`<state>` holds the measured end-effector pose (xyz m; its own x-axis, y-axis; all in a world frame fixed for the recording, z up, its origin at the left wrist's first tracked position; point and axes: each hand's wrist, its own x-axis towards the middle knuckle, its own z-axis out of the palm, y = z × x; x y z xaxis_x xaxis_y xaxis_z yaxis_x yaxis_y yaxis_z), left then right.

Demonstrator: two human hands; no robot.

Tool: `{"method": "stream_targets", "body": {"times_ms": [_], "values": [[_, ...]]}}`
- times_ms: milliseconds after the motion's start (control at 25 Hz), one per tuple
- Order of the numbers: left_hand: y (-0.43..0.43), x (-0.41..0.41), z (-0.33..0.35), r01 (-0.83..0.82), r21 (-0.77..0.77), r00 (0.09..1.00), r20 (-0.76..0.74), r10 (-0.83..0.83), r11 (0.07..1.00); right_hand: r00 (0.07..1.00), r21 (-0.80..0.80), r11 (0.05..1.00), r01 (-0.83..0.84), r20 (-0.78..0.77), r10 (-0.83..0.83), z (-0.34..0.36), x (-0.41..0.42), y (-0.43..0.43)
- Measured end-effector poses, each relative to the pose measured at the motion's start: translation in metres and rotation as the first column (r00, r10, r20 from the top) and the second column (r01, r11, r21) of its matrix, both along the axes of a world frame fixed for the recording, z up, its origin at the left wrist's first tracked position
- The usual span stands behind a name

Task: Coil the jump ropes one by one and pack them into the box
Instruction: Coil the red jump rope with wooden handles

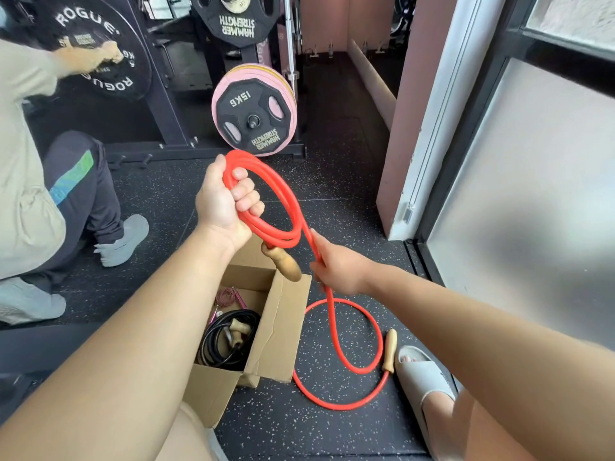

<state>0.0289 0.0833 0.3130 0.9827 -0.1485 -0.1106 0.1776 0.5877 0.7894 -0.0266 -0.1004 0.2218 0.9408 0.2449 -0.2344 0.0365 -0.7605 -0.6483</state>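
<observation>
Two bare forearms reach forward from the near edge, over a dark speckled gym floor [299,434]. Left hand [226,201], raised at centre, has its fingers curled tightly round several finished loops of a thick red jump rope [289,197]; one wooden handle [283,264] hangs from the bottom of that coil. Right hand [339,267], lower and to the right, pinches the loose run of the same rope. From there the rope drops to the floor and lies in a wide open curve, ending at a second wooden handle [390,351] beside a sandalled foot [422,374] at near right. Coiling looks roughly half done. The next move, as I judge it, is for the right hand to bring another length up to the left hand's bundle, keeping the loops even, until the floor handle is lifted in. Below the hands, left of the loose curve, an open cardboard box [283,321] stands on the floor. Inside lie a coiled black jump rope [229,341] with wooden handles and, farther back, a thin pink rope [226,296] in a small coil. Far left, a second person [26,161] crouches by weight plates [254,111].
</observation>
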Motion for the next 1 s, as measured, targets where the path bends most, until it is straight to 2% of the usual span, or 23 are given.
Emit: {"method": "stream_targets", "body": {"times_ms": [80, 200, 280, 360, 400, 440, 520, 560, 720, 800, 880, 1000], "values": [[-0.007, -0.003, -0.002, -0.133, 0.053, 0.991, 0.008, 0.133, 0.99, 0.999, -0.028, 0.999, -0.045, 0.026, 0.046, 0.007, -0.007, 0.011], [-0.021, -0.01, -0.01, -0.25, 0.204, 0.967, 0.106, 0.233, 0.946, 0.992, -0.08, 0.992, -0.093, 0.078, 0.099, 0.015, -0.018, 0.029], [-0.025, -0.01, -0.017, -0.299, 0.295, 0.949, 0.19, 0.251, 0.907, 0.995, -0.054, 0.996, -0.076, 0.055, 0.079, 0.023, -0.022, 0.035], [-0.025, -0.007, -0.024, -0.329, 0.392, 0.934, 0.269, 0.235, 0.859, 0.997, 0.069, 0.995, -0.073, -0.005, 0.074, 0.027, -0.024, 0.037], [-0.025, -0.005, -0.027, -0.324, 0.451, 0.933, 0.3, 0.201, 0.832, 0.996, 0.081, 0.993, -0.086, 0.005, 0.086, 0.028, -0.024, 0.036], [-0.025, -0.003, -0.031, -0.305, 0.515, 0.935, 0.321, 0.15, 0.801, 0.991, 0.011, 0.994, -0.108, 0.085, 0.107, 0.029, -0.022, 0.033], [-0.025, -0.002, -0.037, -0.245, 0.649, 0.946, 0.322, 0.031, 0.72, 0.924, -0.194, 0.972, -0.131, 0.331, 0.191, 0.03, -0.015, 0.024], [-0.025, -0.001, -0.041, -0.196, 0.71, 0.953, 0.301, -0.04, 0.677, 0.882, -0.238, 0.958, -0.157, 0.403, 0.245, 0.032, -0.012, 0.02], [-0.021, -0.002, -0.048, 0.042, 0.892, 0.936, 0.123, -0.331, 0.449, 0.793, -0.239, 0.916, -0.323, 0.46, 0.4, 0.048, -0.007, 0.009], [-0.024, -0.01, -0.046, 0.199, 0.859, 0.914, 0.011, -0.406, 0.471, 0.705, -0.271, 0.888, -0.37, 0.541, 0.459, 0.055, -0.008, 0.004], [-0.028, -0.025, -0.04, 0.351, 0.788, 0.882, -0.098, -0.461, 0.505, 0.609, -0.265, 0.892, -0.366, 0.657, 0.445, 0.063, -0.007, -0.003], [-0.033, -0.044, -0.036, 0.592, 0.647, 0.773, -0.288, -0.565, 0.481, 0.56, -0.191, 0.919, -0.344, 0.744, 0.364, 0.071, -0.004, -0.013]]}}
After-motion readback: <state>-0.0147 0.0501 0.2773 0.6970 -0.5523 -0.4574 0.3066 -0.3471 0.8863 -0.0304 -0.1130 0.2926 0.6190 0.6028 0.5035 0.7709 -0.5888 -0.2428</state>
